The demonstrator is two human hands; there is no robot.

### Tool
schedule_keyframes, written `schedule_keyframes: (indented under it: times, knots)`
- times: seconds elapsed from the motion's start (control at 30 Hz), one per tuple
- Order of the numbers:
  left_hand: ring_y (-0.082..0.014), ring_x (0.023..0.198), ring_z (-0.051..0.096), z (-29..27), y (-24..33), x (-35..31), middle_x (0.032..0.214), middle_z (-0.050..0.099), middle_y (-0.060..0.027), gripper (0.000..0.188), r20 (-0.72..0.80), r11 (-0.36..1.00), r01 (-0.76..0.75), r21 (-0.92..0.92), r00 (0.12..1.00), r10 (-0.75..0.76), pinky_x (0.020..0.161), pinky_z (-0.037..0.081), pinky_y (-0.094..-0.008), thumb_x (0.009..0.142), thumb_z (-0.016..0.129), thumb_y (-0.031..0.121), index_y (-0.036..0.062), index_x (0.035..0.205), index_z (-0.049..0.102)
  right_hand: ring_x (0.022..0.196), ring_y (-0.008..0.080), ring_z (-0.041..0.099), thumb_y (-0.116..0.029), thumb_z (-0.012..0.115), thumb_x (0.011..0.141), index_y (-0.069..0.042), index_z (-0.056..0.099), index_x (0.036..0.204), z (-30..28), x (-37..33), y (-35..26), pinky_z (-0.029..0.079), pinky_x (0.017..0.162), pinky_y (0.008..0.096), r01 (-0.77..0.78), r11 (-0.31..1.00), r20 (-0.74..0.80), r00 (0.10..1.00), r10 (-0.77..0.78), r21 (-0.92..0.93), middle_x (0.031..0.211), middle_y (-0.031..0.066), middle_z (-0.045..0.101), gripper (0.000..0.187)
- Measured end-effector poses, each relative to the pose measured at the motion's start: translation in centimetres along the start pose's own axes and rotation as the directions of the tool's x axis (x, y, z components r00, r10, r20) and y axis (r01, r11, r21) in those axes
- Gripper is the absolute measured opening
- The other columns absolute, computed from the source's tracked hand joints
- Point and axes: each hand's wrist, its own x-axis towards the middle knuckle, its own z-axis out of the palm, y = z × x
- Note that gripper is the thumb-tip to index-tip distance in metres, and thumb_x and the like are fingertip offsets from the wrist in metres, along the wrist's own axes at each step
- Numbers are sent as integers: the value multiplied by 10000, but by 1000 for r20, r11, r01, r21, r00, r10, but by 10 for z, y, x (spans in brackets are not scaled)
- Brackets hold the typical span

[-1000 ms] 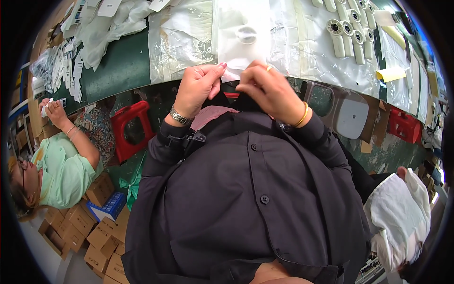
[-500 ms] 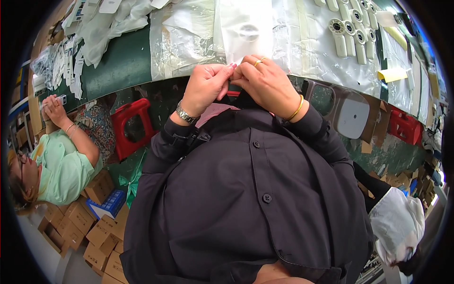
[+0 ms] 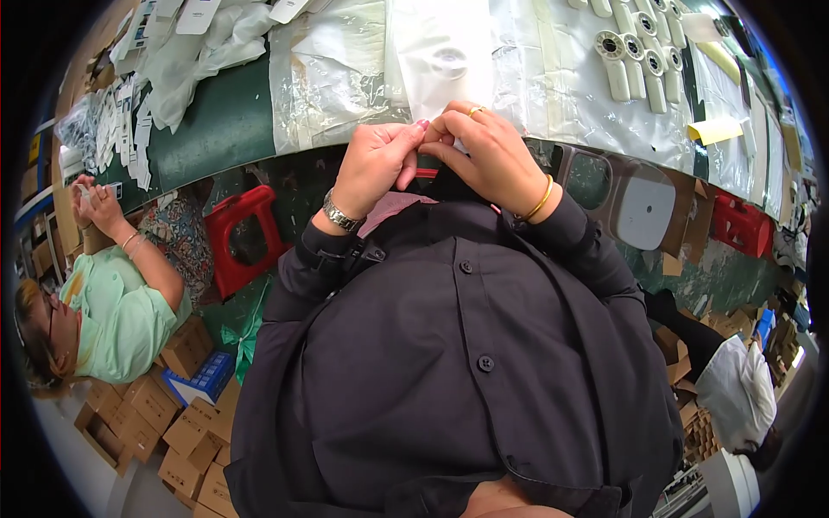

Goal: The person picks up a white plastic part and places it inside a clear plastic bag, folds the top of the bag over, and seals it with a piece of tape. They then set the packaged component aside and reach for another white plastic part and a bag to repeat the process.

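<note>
At the far left of the frame, a co-worker in a pale green top [image 3: 129, 319] held something too small to make out. Thin white slips [image 3: 129, 121] lay at upper left on a dark green surface [image 3: 216, 112]. At upper centre, the left hand [image 3: 374, 168] and right hand [image 3: 492, 164] had curled fingers, tips meeting at the near end of a frosted plastic bag [image 3: 436, 95]; whether they pinched its edge could not be told. The bag would likely handle as light, limp and slippery, best gripped by its edge. Its pale ring shape was blurred, perhaps inside or beneath. White handheld fans [image 3: 635, 60] filled the upper right, some cut off.
</note>
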Motion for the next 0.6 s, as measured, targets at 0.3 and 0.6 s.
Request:
schedule_keyframes:
  times: [0.3,0.6]
  knots:
    - [-35,470,409,-8,-1,4,570,564,22,426,-61,1000,-29,7,998,29,483,276,-237,1124,593,287,39,787,676,828,232,608,-132,760,960,-23,652,995,-12,-10,-9,494,758,364,-13,991,-38,999,18,134,927,65,614,157]
    - [-33,473,428,0,7,-1,547,577,12,424,9,997,67,-43,998,-67,483,310,-237,1102,621,286,36,768,698,814,243,617,-146,779,947,-35,685,1002,-9,2,-6,508,736,359,-55,992,-31,998,58,114,930,65,636,156]
